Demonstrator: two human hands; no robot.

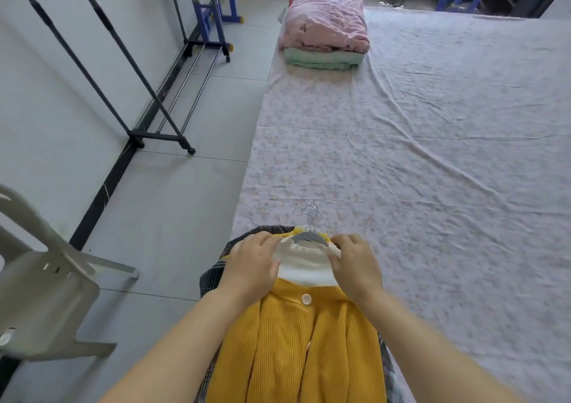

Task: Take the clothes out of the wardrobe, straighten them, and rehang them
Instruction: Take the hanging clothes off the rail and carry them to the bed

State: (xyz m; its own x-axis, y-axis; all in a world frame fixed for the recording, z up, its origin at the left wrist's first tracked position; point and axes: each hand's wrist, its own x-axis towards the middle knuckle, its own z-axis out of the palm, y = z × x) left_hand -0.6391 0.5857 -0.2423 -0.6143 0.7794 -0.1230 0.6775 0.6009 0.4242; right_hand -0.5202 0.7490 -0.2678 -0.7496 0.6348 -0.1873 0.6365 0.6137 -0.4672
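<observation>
Hands meet at the neck of a bundle of hung clothes lying at 6 o'clock, on the near corner of a bed covered with a pale floral sheet [417, 161]. Uppermost is a mustard-yellow ribbed knit cardigan [287, 350] with a pale round button [306, 298], worn over a white fabric top [307, 266]; both sit on a grey plastic hanger [310, 236]. Several thin metal hooks [312, 212] stick out together toward 12 o'clock. Beneath, showing at 9 o'clock of the cardigan, lies a dark plaid garment [213, 271].

The left hand [251, 263] grips the white top's neckline at the hanger's left shoulder, fingers bent over the edge and thumb lying on the cloth. The right hand [352, 266] pinches the same neckline on the opposite side, between thumb and bent fingers.

At 12 o'clock, on the far end of the bed, a folded pink quilt [327, 16] rests on a folded mint-green blanket [321, 60]. A black metal clothes rail on wheels [154, 135] stands at 10 o'clock on the grey tiled floor [173, 217] beside the white wall, with a blue metal frame [216, 4] beyond it at 11 o'clock. A grey plastic chair [46, 282] sits at 8 o'clock
</observation>
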